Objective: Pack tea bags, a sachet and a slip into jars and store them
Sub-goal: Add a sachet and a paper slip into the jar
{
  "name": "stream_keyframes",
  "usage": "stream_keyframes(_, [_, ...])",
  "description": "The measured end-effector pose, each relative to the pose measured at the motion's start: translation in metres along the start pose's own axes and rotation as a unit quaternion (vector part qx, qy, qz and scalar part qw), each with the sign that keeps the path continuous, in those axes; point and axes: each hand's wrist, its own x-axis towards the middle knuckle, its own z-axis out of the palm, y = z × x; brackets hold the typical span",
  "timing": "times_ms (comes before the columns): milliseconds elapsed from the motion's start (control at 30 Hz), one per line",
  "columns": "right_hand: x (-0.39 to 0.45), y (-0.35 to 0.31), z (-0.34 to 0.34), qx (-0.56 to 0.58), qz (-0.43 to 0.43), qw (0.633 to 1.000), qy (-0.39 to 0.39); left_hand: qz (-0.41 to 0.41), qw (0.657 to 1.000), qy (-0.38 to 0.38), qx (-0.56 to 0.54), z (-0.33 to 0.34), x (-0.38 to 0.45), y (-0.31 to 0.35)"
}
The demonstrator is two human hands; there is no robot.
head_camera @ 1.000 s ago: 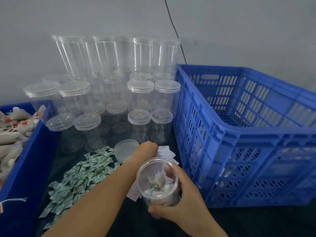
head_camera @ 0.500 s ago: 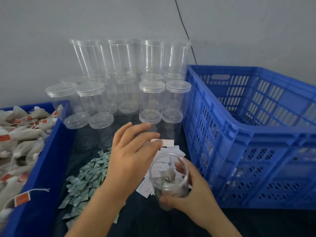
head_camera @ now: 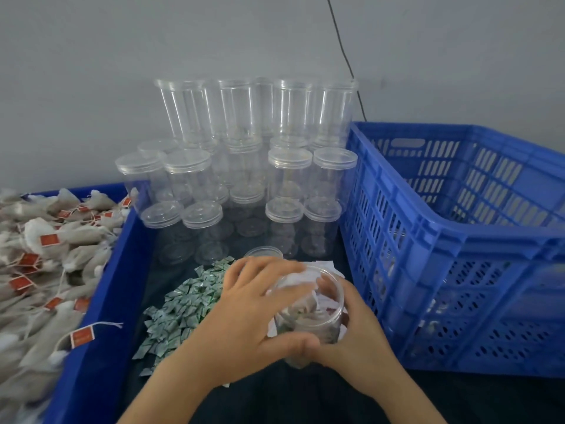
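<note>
My right hand point(head_camera: 357, 338) grips a clear open jar point(head_camera: 318, 322) low in the middle, above the dark table. Tea bags and a green sachet show inside it. My left hand point(head_camera: 250, 307) reaches over the jar's mouth, its straight fingers pressing a white paper slip point(head_camera: 295, 278) down into the opening while its thumb lies along the jar's near side. A loose clear lid point(head_camera: 263, 251) sits just behind the hands. More white slips point(head_camera: 327, 266) lie behind the jar, partly hidden.
Green sachets point(head_camera: 183, 304) are heaped left of the hands. A blue bin point(head_camera: 107, 301) of tea bags point(head_camera: 46, 264) with red tags stands at the left. Stacked lidded empty jars point(head_camera: 287, 179) fill the back. A large blue crate point(head_camera: 458, 240) stands at the right.
My left hand picked a slip from the pile behind the jar, lifted it, and has come down over the jar's mouth with it. The right hand kept hold of the jar.
</note>
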Motion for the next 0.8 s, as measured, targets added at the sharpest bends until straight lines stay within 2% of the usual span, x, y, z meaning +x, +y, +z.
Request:
stream_keyframes(33, [0.000,-0.003,-0.002,-0.015,0.007,1.000,0.013,-0.045,0.997,0.012,-0.065,0.002,-0.004,0.000])
stream_keyframes(100, [0.000,-0.011,-0.007,-0.039,0.021,0.999,0.021,-0.145,0.968,0.023,-0.204,0.008,-0.013,0.000])
stream_keyframes(133, [0.002,-0.018,-0.010,-0.048,0.022,0.999,0.011,-0.168,0.954,0.024,-0.246,0.013,-0.018,0.000])
stream_keyframes(267, [0.014,-0.075,-0.030,-0.128,0.010,0.990,-0.065,-0.161,0.936,0.022,-0.313,0.028,-0.025,0.003])
stream_keyframes(333, [0.025,-0.117,-0.045,-0.183,-0.007,0.980,-0.080,-0.147,0.934,0.039,-0.324,0.029,-0.020,0.005])
stream_keyframes(400, [0.038,-0.160,-0.062,-0.215,-0.020,0.974,-0.063,-0.139,0.936,0.055,-0.318,0.029,-0.015,0.009])
stream_keyframes(567, [0.081,-0.241,-0.113,-0.244,-0.045,0.967,0.064,-0.148,0.948,0.045,-0.278,0.037,-0.014,0.009])
stream_keyframes(700, [0.126,-0.251,-0.163,-0.288,0.014,0.946,0.149,-0.182,0.953,0.021,-0.242,0.048,-0.014,-0.003])
stream_keyframes(800, [0.158,-0.231,-0.197,-0.363,0.103,0.913,0.154,-0.206,0.952,0.008,-0.227,0.054,-0.009,-0.012])
